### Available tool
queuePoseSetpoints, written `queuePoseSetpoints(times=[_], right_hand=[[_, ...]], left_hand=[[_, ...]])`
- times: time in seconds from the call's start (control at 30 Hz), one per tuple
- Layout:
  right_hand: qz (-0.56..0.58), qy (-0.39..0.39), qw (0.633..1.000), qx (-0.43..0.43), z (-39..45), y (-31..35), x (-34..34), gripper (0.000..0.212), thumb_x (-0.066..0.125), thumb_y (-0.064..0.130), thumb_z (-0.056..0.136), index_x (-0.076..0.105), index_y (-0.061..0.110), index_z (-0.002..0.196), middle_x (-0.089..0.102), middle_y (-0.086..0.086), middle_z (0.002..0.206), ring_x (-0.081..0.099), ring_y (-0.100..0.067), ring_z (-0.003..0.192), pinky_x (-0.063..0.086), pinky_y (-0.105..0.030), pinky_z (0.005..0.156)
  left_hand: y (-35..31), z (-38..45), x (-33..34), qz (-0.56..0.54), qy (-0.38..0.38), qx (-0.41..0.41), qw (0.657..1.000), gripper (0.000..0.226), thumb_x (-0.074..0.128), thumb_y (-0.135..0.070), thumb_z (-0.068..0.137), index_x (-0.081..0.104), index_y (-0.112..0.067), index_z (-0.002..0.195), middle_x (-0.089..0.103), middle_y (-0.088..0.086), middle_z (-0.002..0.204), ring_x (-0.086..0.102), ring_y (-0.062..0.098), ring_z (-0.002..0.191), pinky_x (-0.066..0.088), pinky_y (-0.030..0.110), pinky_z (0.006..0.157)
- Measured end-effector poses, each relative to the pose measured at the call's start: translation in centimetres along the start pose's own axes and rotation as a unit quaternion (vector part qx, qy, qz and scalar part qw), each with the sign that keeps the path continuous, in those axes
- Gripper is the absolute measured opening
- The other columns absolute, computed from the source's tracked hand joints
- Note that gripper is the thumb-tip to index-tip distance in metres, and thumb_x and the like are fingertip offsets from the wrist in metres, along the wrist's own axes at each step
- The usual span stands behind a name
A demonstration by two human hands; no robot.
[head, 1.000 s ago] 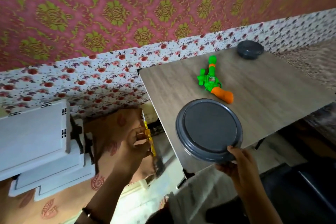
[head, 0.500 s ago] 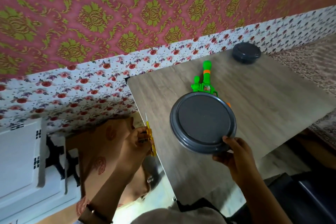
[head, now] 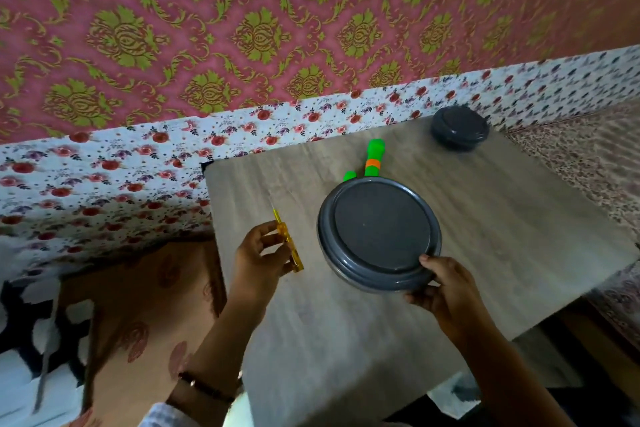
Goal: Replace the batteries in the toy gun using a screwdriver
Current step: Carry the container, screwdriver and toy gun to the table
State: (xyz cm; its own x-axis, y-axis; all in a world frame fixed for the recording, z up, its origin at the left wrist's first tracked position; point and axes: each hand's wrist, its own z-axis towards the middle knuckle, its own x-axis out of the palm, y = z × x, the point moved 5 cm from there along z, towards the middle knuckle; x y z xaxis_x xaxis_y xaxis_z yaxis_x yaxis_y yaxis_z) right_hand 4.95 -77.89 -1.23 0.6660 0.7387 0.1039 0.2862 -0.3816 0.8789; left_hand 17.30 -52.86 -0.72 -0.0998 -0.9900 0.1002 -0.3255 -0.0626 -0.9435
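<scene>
Home rm: damask wallpaper (head: 242, 28), floral border (head: 104, 177), wood-look table (head: 502, 236).

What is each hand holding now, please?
Left hand: grips the screwdriver.
Right hand: holds the grey container at its near rim.

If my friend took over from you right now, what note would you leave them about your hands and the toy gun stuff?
Left hand holds the yellow screwdriver over the table's left edge.
Right hand grips the rim of the big grey round container, lid on, carried above the table.
The toy gun lies behind it, mostly hidden. A smaller grey container sits at the far corner.
Done: tools brought over.
Left: set the container down, unscrew the gun, swap batteries, close it. No batteries in sight.
</scene>
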Motion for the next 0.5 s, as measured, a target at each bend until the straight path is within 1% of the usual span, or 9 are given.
queuePoseSetpoints(times=[0.07,0.13,0.17,0.2,0.27,0.33,0.43,0.5], right_hand=[[-0.005,0.008,1.000,0.006,3.6,1.3,-2.3,0.011,0.055,0.013,0.091,0.048,0.006,0.086,0.057,-0.016,0.087,0.061,-0.031,0.073,0.053,-0.034,0.050],[-0.007,0.015,1.000,0.014,7.1,2.4,-4.9,0.012,0.055,0.014,0.090,0.048,0.004,0.092,0.056,-0.016,0.087,0.061,-0.030,0.073,0.053,-0.033,0.048],[-0.010,0.025,1.000,0.016,9.4,3.5,-7.2,0.014,0.055,0.014,0.090,0.049,0.004,0.096,0.056,-0.015,0.088,0.061,-0.030,0.074,0.053,-0.033,0.049],[-0.016,0.029,0.999,0.016,10.8,4.0,-8.5,0.015,0.055,0.014,0.091,0.049,0.003,0.099,0.056,-0.014,0.088,0.061,-0.030,0.075,0.053,-0.034,0.050],[-0.015,0.019,1.000,0.017,13.3,5.0,-10.8,0.017,0.054,0.014,0.091,0.049,0.002,0.102,0.054,-0.014,0.089,0.060,-0.031,0.076,0.052,-0.036,0.052],[-0.019,0.001,0.999,0.033,16.4,6.7,-15.9,0.018,0.053,0.015,0.092,0.049,0.001,0.104,0.053,-0.017,0.093,0.061,-0.033,0.076,0.052,-0.038,0.055],[-0.020,-0.021,0.999,0.045,19.8,7.9,-20.4,0.027,0.054,0.016,0.092,0.048,-0.003,0.110,0.054,-0.024,0.101,0.063,-0.036,0.075,0.054,-0.037,0.054],[-0.021,-0.021,0.998,0.049,21.8,8.4,-22.8,0.035,0.055,0.017,0.092,0.047,-0.005,0.117,0.055,-0.027,0.107,0.064,-0.037,0.077,0.055,-0.036,0.054]], left_hand=[[0.5,1.1,3.6,-0.027,-0.016,-0.001,1.000,0.028,0.055,0.007,0.090,0.054,-0.006,0.114,0.060,0.016,0.099,0.062,0.023,0.073,0.058,0.027,0.058],[1.0,2.3,7.8,-0.047,-0.028,0.001,0.999,0.028,0.053,0.009,0.089,0.053,-0.002,0.116,0.058,0.018,0.094,0.060,0.022,0.067,0.057,0.027,0.056],[1.2,3.3,11.4,-0.056,-0.032,0.006,0.998,0.028,0.053,0.010,0.089,0.053,-0.002,0.114,0.059,0.016,0.093,0.061,0.019,0.064,0.057,0.027,0.056],[1.2,3.8,13.2,-0.063,-0.030,0.008,0.998,0.027,0.053,0.010,0.089,0.054,-0.004,0.112,0.060,0.015,0.092,0.062,0.017,0.062,0.057,0.027,0.056],[1.2,4.7,16.4,-0.060,-0.017,0.017,0.998,0.025,0.056,0.009,0.088,0.057,-0.006,0.108,0.063,0.013,0.092,0.065,0.015,0.063,0.057,0.026,0.058],[1.9,5.6,21.9,-0.046,-0.018,0.006,0.999,0.024,0.057,0.010,0.087,0.059,-0.006,0.104,0.063,0.012,0.091,0.066,0.013,0.061,0.057,0.026,0.055],[2.5,6.0,25.6,-0.019,-0.033,0.012,0.999,0.032,0.053,0.015,0.087,0.058,-0.016,0.093,0.059,0.009,0.086,0.063,0.009,0.055,0.054,0.026,0.052],[3.0,6.0,27.2,-0.012,-0.047,0.012,0.999,0.036,0.052,0.016,0.087,0.057,-0.018,0.092,0.057,0.007,0.082,0.062,0.009,0.052,0.054,0.025,0.050]])
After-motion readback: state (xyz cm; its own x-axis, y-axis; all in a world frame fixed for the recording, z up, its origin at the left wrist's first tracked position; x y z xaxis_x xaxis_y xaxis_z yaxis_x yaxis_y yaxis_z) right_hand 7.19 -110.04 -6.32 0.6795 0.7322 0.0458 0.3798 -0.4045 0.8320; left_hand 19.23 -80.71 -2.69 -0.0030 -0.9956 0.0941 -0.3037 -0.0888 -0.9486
